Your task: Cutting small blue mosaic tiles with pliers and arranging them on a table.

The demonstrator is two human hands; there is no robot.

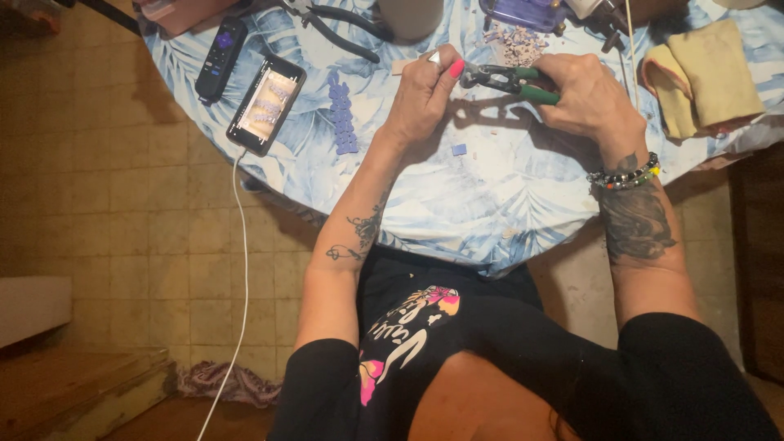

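Right hand (590,100) gripping green-handled pliers (510,80) near the table's (457,204) far edge, left hand (423,96) pinching a small pale piece (435,58) at the plier tips, phone (266,104) lying toward the left edge, folded yellow cloth (706,77) resting at the right edge.

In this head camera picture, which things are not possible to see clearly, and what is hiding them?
- Head view: the small piece at the jaws of the green-handled pliers is hidden by the left hand.
- Head view: the pliers' grips are mostly covered by the right hand.
- Head view: the purple plastic box is cut off by the top edge.
- Head view: the picture on the black smartphone is too small to make out.
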